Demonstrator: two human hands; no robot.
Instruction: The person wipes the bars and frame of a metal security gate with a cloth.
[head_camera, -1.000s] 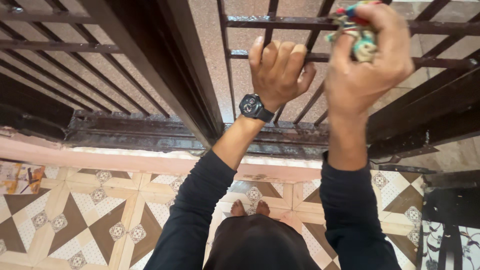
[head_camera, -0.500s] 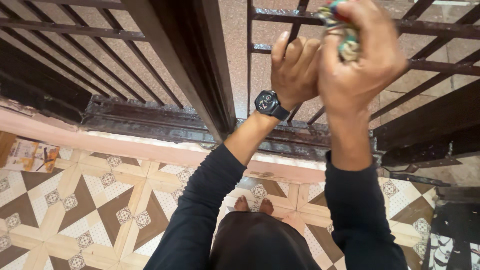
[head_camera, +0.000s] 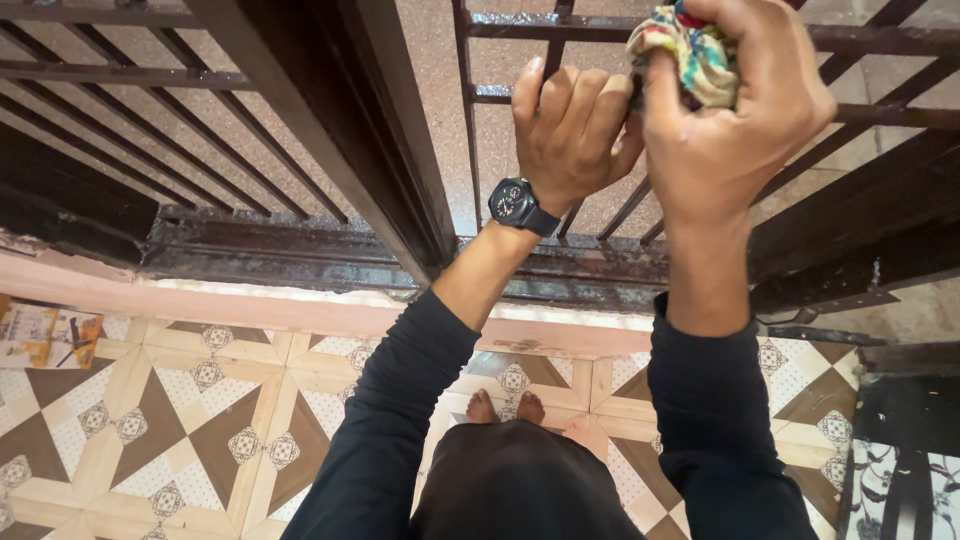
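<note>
Gripping a horizontal bar of the dark metal gate (head_camera: 480, 95) at upper centre, left hand (head_camera: 570, 130), right hand (head_camera: 735, 110) at upper right closed around a multicoloured cloth (head_camera: 690, 55) pressed against the bars

Dark painted metal on the gate bars (head_camera: 590, 95), glossy but rough and flaking along the bottom rail (head_camera: 300, 255); soft crumpled multicoloured cloth (head_camera: 690, 55); smooth glossy patterned floor tiles (head_camera: 200, 420); matt dark fabric sleeves (head_camera: 400, 420).
</note>
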